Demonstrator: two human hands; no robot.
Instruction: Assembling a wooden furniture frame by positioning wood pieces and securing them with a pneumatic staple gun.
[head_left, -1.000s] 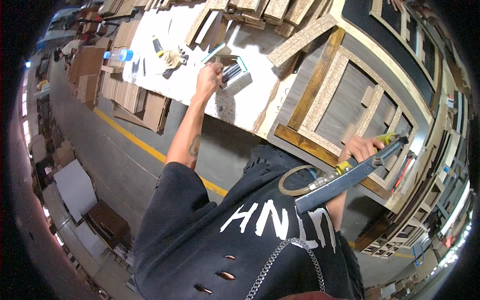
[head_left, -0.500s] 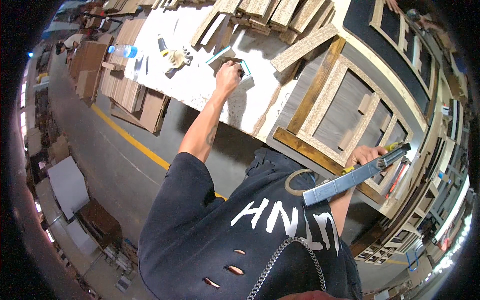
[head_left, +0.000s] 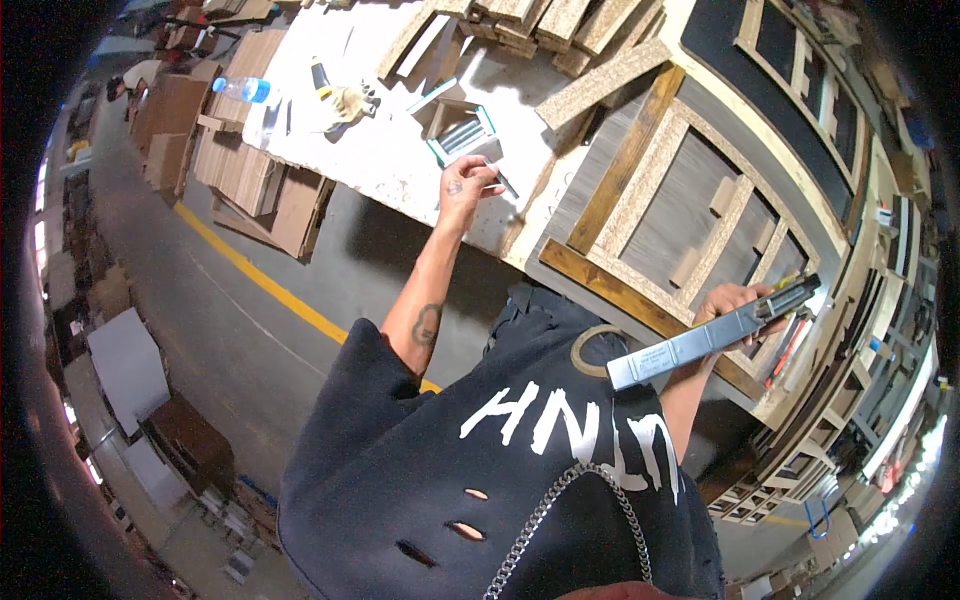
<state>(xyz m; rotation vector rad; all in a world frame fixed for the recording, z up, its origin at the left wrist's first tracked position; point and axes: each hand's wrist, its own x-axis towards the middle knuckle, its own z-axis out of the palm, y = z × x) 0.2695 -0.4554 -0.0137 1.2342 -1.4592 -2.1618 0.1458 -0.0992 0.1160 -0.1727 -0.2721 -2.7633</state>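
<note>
My left hand pinches a short, dark staple strip over the near edge of the white worktable. Just beyond it stands an open white box with green edges. Several grey staple strips lie in rows inside it. At the right, my right hand is wrapped round a staple gun, its long grey magazine turned upward and slanting toward my shirt. The gun's handle is mostly hidden behind the magazine. A tan ring-like loop shows beside the magazine's lower end.
A particleboard frame on a grey panel fills the right side. Loose particleboard strips are piled at the back. A glove, a yellow-black tool and a plastic bottle lie left. Stacked boards stand beyond the table's left end.
My left hand has come out of the box toward me, bringing a staple strip. The box's contents now show. My right hand keeps the staple gun in nearly the same place.
</note>
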